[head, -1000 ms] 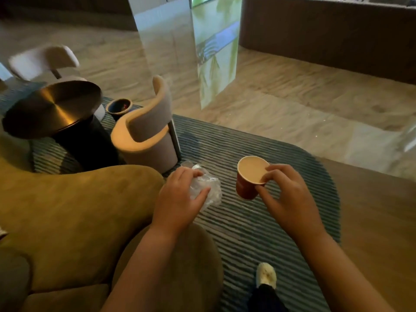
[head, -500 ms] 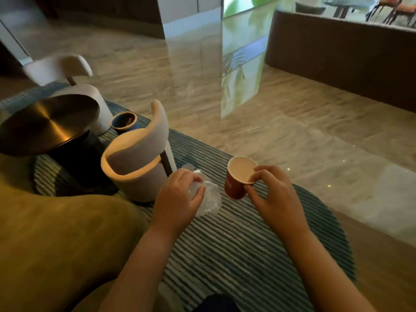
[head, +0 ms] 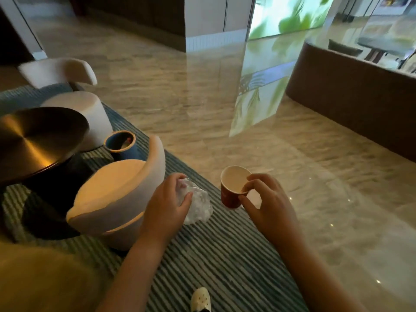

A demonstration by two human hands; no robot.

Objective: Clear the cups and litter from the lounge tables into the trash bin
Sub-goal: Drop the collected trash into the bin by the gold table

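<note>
My left hand [head: 167, 202] grips a crumpled clear plastic wrapper [head: 199, 207] in the air above the striped rug. To its right, my right hand [head: 267, 203] pinches the rim of an empty red paper cup [head: 231, 188], held upright. A small blue trash bin [head: 121, 144] with some litter inside stands on the rug ahead and to the left, behind the back of a cream armchair [head: 117, 199]. The round dark metal table [head: 38, 140] is at the far left.
A second cream chair [head: 74, 104] stands beyond the table. An olive sofa [head: 45, 280] fills the lower left. The striped rug [head: 225, 255] ends at polished marble floor [head: 315, 176] on the right. A dark low wall [head: 351, 104] runs at the back right. My shoe [head: 200, 299] shows below.
The view has moved forward past the sofa, and the armchair and blue bin are closer. Both hands keep the same hold on the wrapper and the cup.
</note>
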